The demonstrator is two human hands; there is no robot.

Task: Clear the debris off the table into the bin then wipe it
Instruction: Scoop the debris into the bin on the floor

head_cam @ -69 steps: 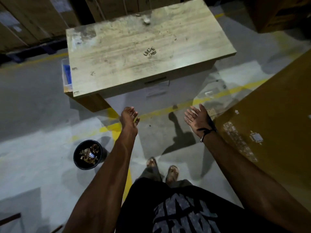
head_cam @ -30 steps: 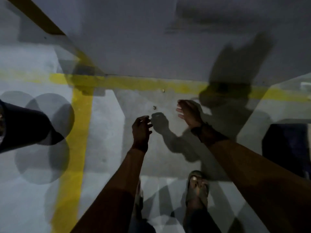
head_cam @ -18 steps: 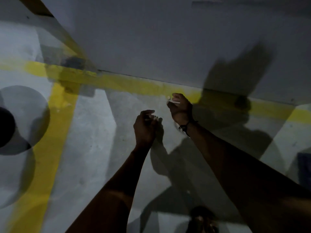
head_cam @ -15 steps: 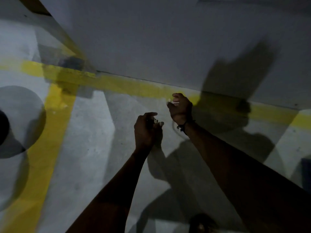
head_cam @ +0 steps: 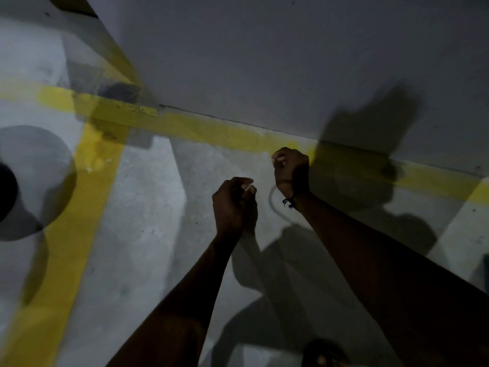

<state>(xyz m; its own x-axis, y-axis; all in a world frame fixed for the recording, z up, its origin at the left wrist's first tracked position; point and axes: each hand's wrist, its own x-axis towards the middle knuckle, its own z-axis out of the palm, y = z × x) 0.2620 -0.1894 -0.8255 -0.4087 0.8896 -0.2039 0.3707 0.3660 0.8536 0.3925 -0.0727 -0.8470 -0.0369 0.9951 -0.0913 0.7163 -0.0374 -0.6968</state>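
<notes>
At the far left edge I see a dark round shape point(head_cam: 6, 193), probably the bin, mostly out of view. My left hand point(head_cam: 232, 205) is curled low over the grey floor point(head_cam: 148, 221), pinching a small pale scrap of debris point(head_cam: 248, 187) at its fingertips. To its right, my right hand point(head_cam: 291, 170) is closed in a fist near the yellow floor line point(head_cam: 201, 129); whether it holds anything I cannot tell. I judge I am picking up bits that dropped to the floor; next they must go left to the bin. Half a second ago a pale sliver showed at the right fingertips; now it is hidden. The table is out of view.
</notes>
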